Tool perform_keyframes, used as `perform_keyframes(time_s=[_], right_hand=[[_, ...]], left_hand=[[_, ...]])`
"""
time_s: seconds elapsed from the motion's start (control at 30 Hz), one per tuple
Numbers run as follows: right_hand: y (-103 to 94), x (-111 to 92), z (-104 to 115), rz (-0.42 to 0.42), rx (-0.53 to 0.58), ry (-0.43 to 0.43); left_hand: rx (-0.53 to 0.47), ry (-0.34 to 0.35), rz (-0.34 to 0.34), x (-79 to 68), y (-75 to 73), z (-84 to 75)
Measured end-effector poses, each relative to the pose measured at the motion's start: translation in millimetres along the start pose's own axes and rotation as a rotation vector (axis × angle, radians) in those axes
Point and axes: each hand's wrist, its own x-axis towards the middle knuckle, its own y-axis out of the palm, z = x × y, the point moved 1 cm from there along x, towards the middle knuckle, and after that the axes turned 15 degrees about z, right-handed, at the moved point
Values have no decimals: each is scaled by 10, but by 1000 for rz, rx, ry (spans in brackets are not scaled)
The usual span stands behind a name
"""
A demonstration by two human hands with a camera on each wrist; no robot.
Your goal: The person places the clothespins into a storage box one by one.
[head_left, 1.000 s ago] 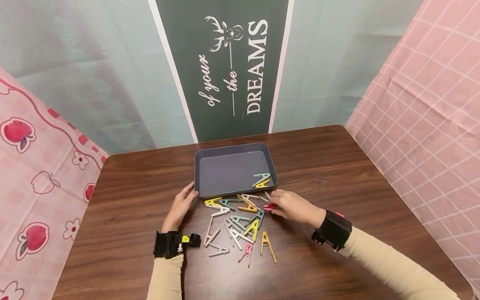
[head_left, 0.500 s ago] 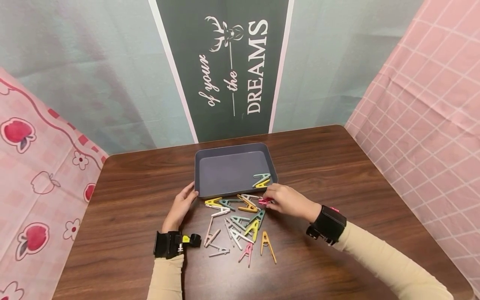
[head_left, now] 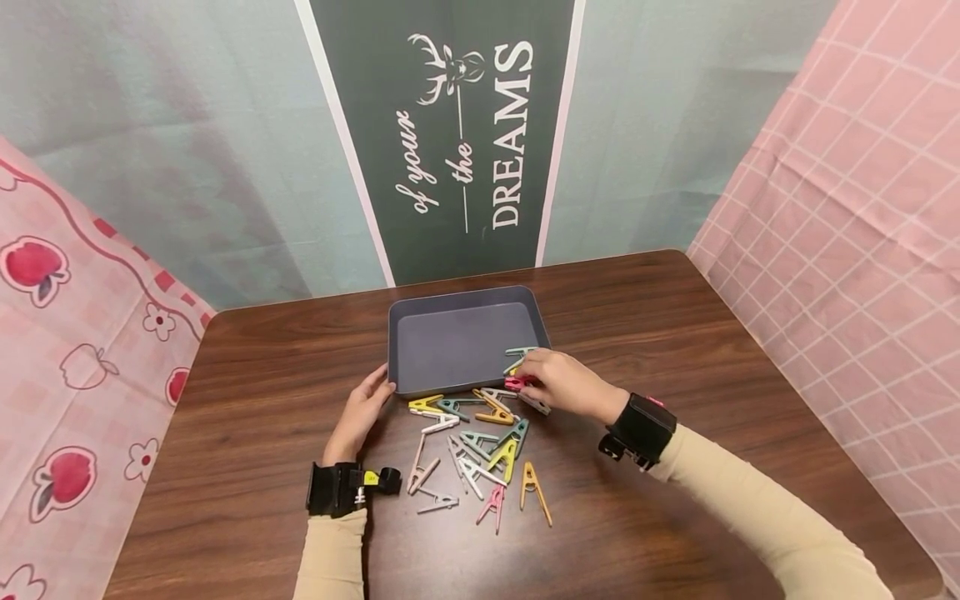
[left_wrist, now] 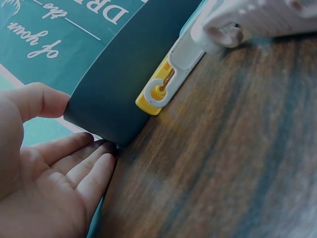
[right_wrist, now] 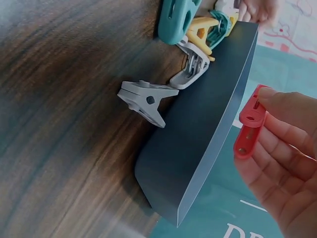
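Above the near right edge of a dark grey tray [head_left: 450, 343], my right hand [head_left: 567, 383] pinches a red clothespin [right_wrist: 251, 121] between thumb and fingers. The right wrist view has this clothespin just past the tray's rim. My left hand [head_left: 360, 418] touches the tray's near left corner, thumb at the rim and fairly straight fingers low against the outside. Inside the tray, a light green clothespin [head_left: 521, 353] lies partly behind my right hand, and a yellow one is mostly hidden. Under that hand, a grey clothespin [right_wrist: 147, 99] lies on the table beside the tray wall.
Several clothespins lie scattered before the tray, among them a yellow-green clothespin [head_left: 505, 460], an orange clothespin [head_left: 531, 483] and a pink clothespin [head_left: 492, 503]. The brown wooden table [head_left: 675, 333] extends to both sides. Hanging cloths [head_left: 817, 208] stand around it.
My right hand has moved away from me and slightly left with the red clothespin, from beside the pile to the tray's near edge. The left hand has stayed at the corner.
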Motion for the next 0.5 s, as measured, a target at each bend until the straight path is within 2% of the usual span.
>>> perform_keyframes(time_s=[0.2,0.5], right_hand=[[-37,58,-19,8,13,23],[-114,135,-109,-37,51,92]], left_hand=[[-8,5,-4,-8,5,-4],[-22,6,-6,-13,16,-13]])
